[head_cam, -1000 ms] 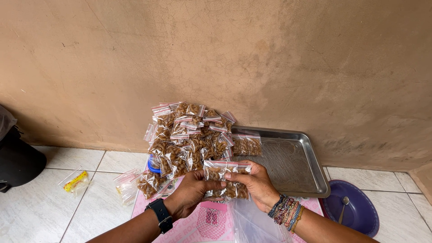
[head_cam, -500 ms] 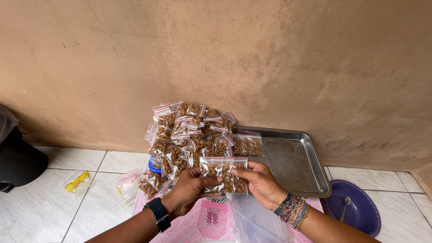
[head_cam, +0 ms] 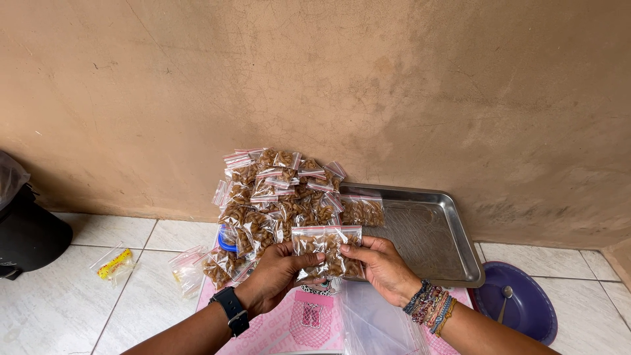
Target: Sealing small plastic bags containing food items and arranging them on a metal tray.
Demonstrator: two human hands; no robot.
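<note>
The floor (head_cam: pixel 79 309) is laid with pale, marbled tiles and meets a rough, tan plastered wall (head_cam: pixel 394 85) with fine cracks and scuffs. A pink patterned cloth (head_cam: pixel 296 325) lies on the tiles under the person's forearms. Against the wall rests a rectangular steel tray (head_cam: pixel 427 230), its bare bottom showing, with one small filled bag at its left end. Just left of the tray rises a heap of small zip bags (head_cam: pixel 276 190), each clear with a red seal strip and filled with brown, twisted snack pieces; a blue lid shows under the heap. Both hands hold one such zip bag of snacks (head_cam: pixel 327 251) in front of the heap, near the tray's front left corner: the left hand (head_cam: pixel 276 276) pinches its left edge, the right hand (head_cam: pixel 384 266) its right edge. An empty clear bag (head_cam: pixel 378 325) lies below the hands. A purple bowl (head_cam: pixel 519 309) with a spoon sits on the right, a small packet with yellow contents (head_cam: pixel 115 263) lies on the left, and a dark object (head_cam: pixel 26 230) stands at the far left.
</note>
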